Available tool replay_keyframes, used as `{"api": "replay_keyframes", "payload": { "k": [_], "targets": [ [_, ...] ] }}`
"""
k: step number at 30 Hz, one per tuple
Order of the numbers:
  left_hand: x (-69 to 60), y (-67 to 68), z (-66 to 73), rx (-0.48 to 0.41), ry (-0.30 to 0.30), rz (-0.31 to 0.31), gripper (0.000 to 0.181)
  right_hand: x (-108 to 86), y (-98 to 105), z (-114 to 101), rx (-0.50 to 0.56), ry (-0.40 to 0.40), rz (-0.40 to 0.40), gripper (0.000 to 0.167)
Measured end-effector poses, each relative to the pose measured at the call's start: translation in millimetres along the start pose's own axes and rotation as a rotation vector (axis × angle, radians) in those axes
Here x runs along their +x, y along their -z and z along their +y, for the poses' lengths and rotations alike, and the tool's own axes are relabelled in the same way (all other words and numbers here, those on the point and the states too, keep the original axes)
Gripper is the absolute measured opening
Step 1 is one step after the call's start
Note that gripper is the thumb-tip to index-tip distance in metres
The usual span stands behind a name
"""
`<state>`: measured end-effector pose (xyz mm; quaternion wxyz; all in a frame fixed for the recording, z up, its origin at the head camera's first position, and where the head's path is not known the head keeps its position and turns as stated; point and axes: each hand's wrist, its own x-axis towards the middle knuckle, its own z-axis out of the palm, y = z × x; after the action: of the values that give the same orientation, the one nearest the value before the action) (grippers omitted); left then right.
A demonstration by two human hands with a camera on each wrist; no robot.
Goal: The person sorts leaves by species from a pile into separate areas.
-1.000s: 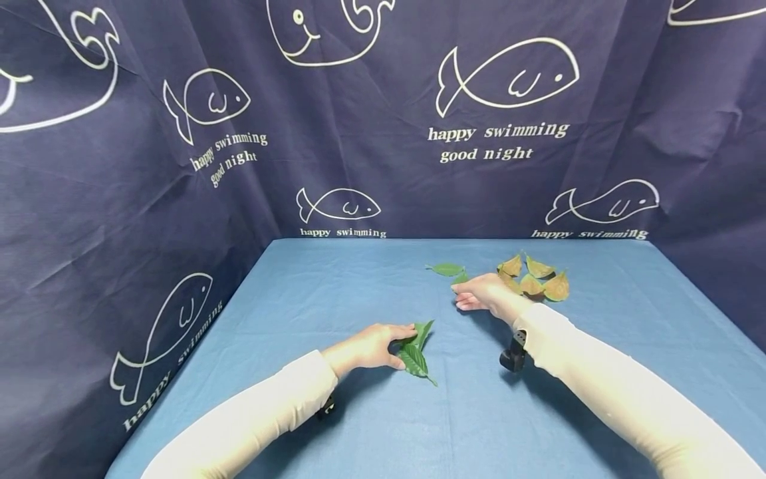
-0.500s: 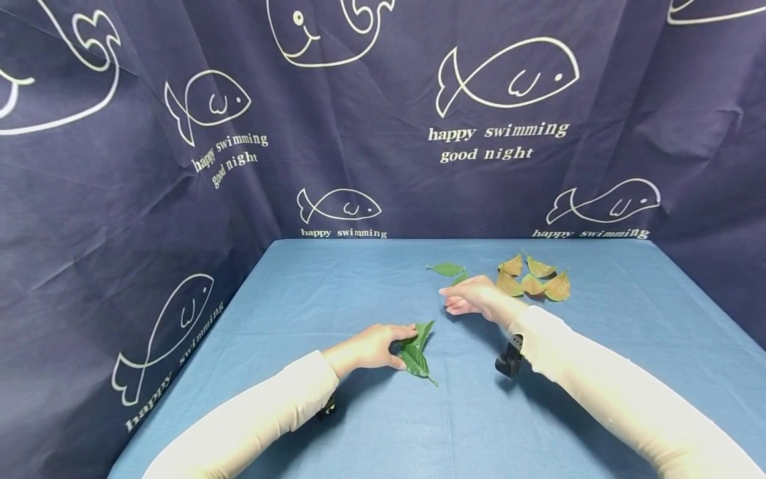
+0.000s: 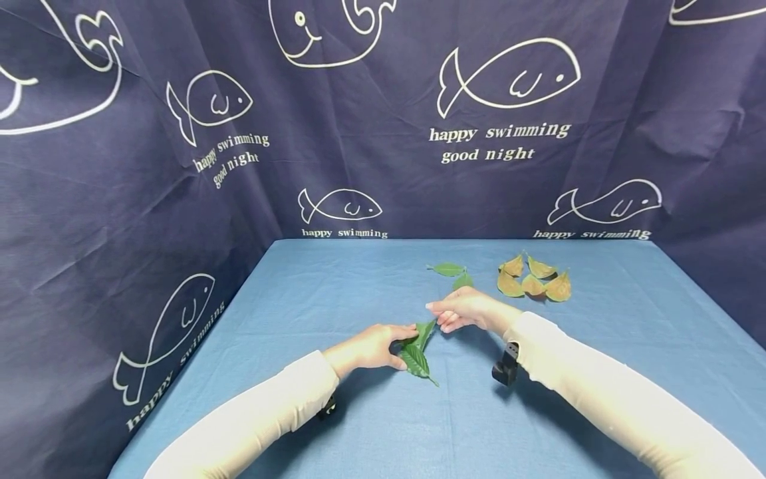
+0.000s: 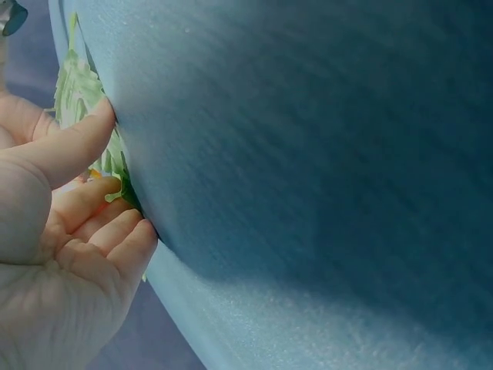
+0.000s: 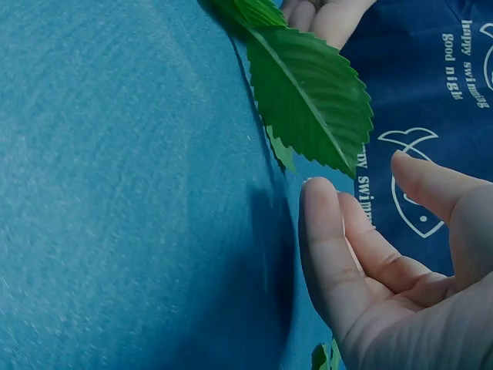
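Observation:
My left hand (image 3: 374,346) rests on green leaves on the blue cloth, thumb and fingers spread apart over them. In the head view, one leaf (image 3: 423,332) points up and right from its fingertips; a second leaf (image 3: 415,360) lies below, near the thumb. In the left wrist view, green leaf (image 4: 75,96) shows behind the thumb. My right hand (image 3: 469,310) hovers beside the upper leaf's tip, holding nothing. The right wrist view shows a gap between its thumb and fingers (image 5: 322,247), with the toothed leaf (image 5: 308,96) just beyond. How many leaves lie under my left hand is hidden.
Two more green leaves lie further back, one flat leaf (image 3: 447,269) and another leaf (image 3: 463,281) behind my right hand. Several yellow-brown leaves (image 3: 534,285) are grouped at the back right. A dark blue fish-print curtain (image 3: 359,133) surrounds the blue-covered table (image 3: 335,279).
My right hand has moved left and nearer, away from the far green leaves to the tip of the leaf by my left hand. The left hand has stayed in place.

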<state>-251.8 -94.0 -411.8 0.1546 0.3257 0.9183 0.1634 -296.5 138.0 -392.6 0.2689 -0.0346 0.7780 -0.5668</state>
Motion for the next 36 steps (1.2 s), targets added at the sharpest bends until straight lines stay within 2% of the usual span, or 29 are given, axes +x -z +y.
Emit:
{"api": "replay_keyframes", "payload": {
  "k": [8,15,23,36],
  "targets": [
    [0.2,0.1,-0.2,-0.025,0.002,0.002,0.069,-2.4,-6,2,-0.029,-0.012,-0.06,0.036],
    [0.1,0.4,-0.2,-0.028,-0.01,0.012,0.069,-2.8,-6,8,-0.074,0.033,-0.111,0.025],
    [-0.4,-1.2,-0.2,-0.022,-0.015,0.015,0.07,-2.0,4,9,-0.099,0.046,-0.086,0.028],
    [-0.2,1.5,1.6,-0.012,-0.001,-0.004,0.071,0.5,14,15,-0.05,-0.022,-0.037,0.028]
  ]
}}
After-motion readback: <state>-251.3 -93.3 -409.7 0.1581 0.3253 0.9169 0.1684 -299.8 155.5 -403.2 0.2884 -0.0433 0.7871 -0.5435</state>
